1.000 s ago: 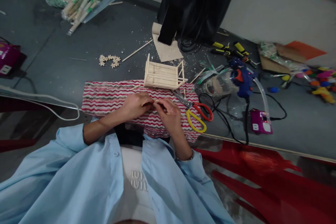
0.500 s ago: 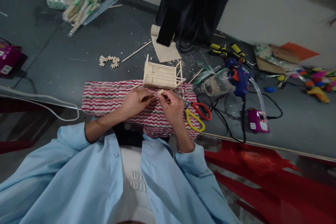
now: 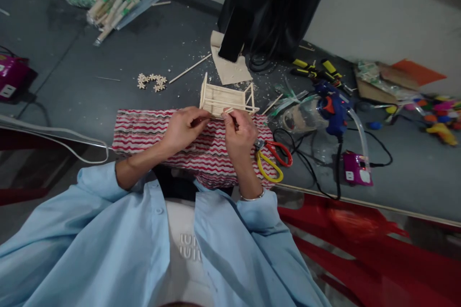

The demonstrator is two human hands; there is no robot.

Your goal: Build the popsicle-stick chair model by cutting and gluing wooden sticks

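By the table's [image 3: 72,86] near edge, the stick model [image 3: 227,96] looks mostly built. Right hand [image 3: 241,135] pinches a seemingly loose stick [image 3: 228,111]; left hand's [image 3: 183,127] grip, cannot tell.

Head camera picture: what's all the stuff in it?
Stick frame: 1, pale, centre
Striped cloth: 1, red and white, near centre
Scissors: 1, red and yellow, partly on cloth
Glue gun: 1, blue, right
Boxes: 2, purple, left edge and right
Flower-shaped pieces: several, pale, left
Loose sticks: several, pale, scattered
Phone: 1, black, back centre
Sheet: 1, beige, by phone
Bag: 1, black, back
Packaged sticks: several, pale, back left
Pliers: count unclear, yellow and black, back right
Pom-poms: many, mixed colours, far right
Table: 1, grey, throughout
Shirt: 1, light blue, bottom
Left hand: 1, bare, by frame's near edge
Right hand: 1, bare, pinching small stick
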